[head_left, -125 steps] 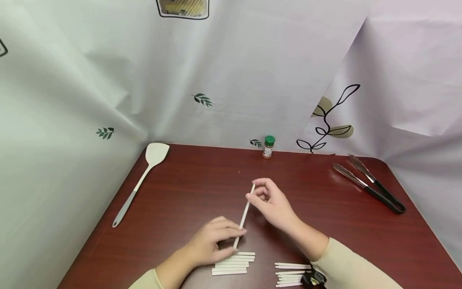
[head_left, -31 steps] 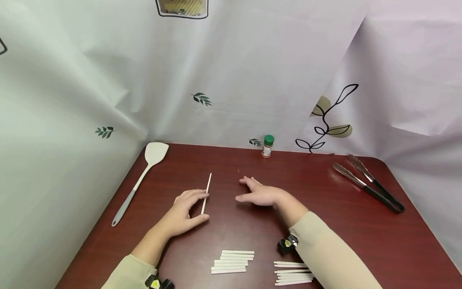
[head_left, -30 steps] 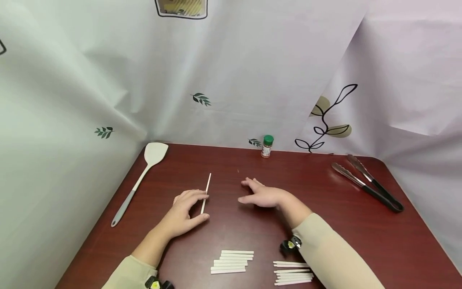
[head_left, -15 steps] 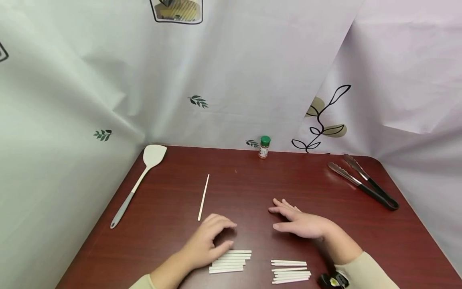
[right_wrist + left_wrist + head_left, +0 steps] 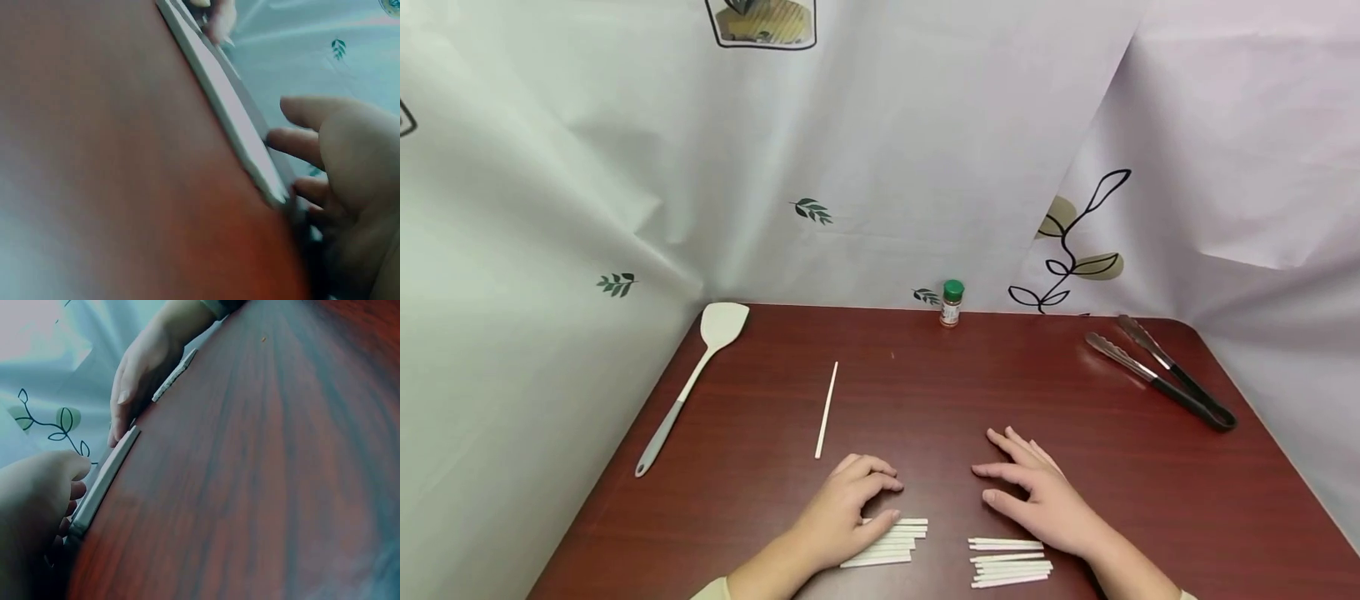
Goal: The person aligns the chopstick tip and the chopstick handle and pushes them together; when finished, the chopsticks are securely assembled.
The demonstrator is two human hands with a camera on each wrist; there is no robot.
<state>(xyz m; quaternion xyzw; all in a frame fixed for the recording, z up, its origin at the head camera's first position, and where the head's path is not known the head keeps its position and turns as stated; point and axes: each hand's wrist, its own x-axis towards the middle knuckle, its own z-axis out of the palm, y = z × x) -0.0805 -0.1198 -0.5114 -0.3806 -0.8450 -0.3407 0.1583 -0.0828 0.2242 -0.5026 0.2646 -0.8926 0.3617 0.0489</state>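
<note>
A single thin white stick [image 5: 827, 410] lies on the table, slanting slightly, left of the middle. Nearer the front, my left hand [image 5: 850, 512] hovers at or rests beside a row of white sticks [image 5: 891, 546], with its thumb over part of them; whether it touches them I cannot tell. Its fingers are loosely bent and hold nothing. My right hand [image 5: 1048, 504] is spread just beyond a second group of white sticks [image 5: 1011, 568], also holding nothing. In the right wrist view, sticks [image 5: 231, 106] lie close to the fingers.
A white spatula with a grey handle [image 5: 692, 383] lies along the table's left side. A small green-capped spice jar [image 5: 951, 303] stands at the back edge. Metal tongs with black handles [image 5: 1165, 372] lie at the right. A pale printed curtain [image 5: 880, 150] hangs behind the dark red table.
Earlier both hands held the single stick near the middle; it now lies farther left, let go. Both hands have drawn back towards the two stick groups. The camera view has shifted slightly.
</note>
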